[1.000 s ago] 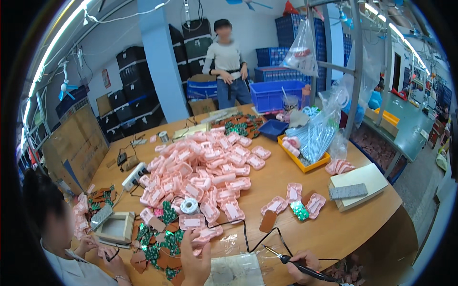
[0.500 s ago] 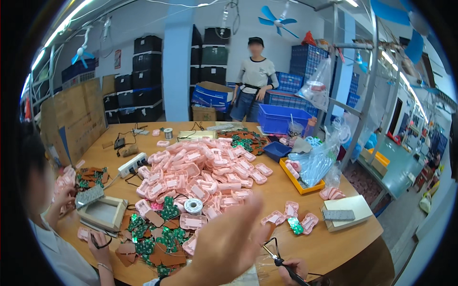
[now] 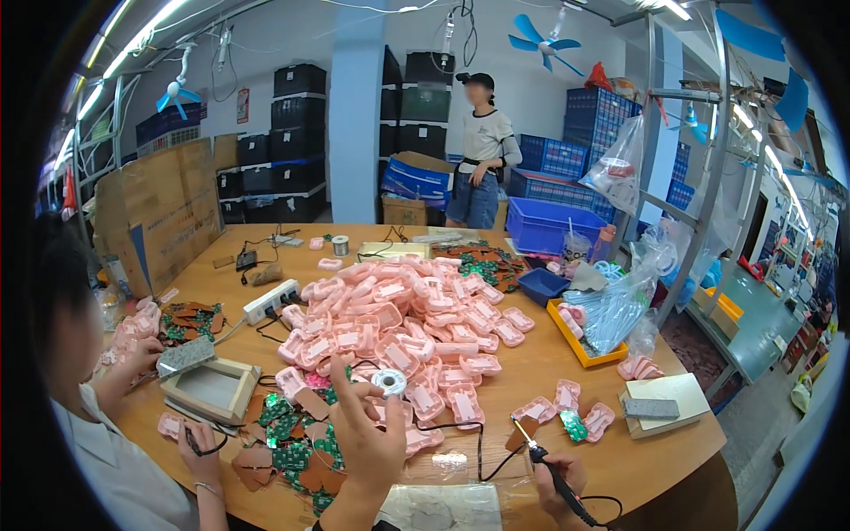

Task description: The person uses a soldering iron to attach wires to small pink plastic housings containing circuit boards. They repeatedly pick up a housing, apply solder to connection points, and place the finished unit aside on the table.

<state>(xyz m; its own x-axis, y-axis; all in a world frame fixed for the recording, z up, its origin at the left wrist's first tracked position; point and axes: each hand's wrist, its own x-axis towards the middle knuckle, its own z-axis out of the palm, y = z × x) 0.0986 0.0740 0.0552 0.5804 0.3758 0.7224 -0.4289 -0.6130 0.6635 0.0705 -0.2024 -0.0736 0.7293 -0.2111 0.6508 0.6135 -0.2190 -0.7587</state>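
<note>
My left hand [image 3: 365, 440] is raised at the near side of the pink pile, fingers spread and nothing in them. Close behind its fingertips stands a white spool of solder wire [image 3: 389, 382]. My right hand [image 3: 567, 485] grips the black handle of a soldering iron [image 3: 556, 479], its metal tip pointing up and away. Around that tip lie a brown board piece [image 3: 521, 434], a pink plastic shell [image 3: 537, 411] and a green circuit board [image 3: 574, 427] between shells. A big heap of pink shells [image 3: 403, 310] fills the middle. Green circuit boards [image 3: 297, 456] lie loose left of my left hand.
A co-worker [image 3: 106, 442] sits at the left, hands by a wooden frame [image 3: 212, 389]. A power strip [image 3: 271, 301] stands left of the heap. To the right are a yellow tray [image 3: 589, 354] and a sponge on a pale box [image 3: 664, 405]. Another person [image 3: 481, 155] stands behind the table.
My left hand has drawn back leftward from the middle, its fingers now upright and spread. The soldering iron is raised more into view. The whole view has shifted, and the standing person has turned.
</note>
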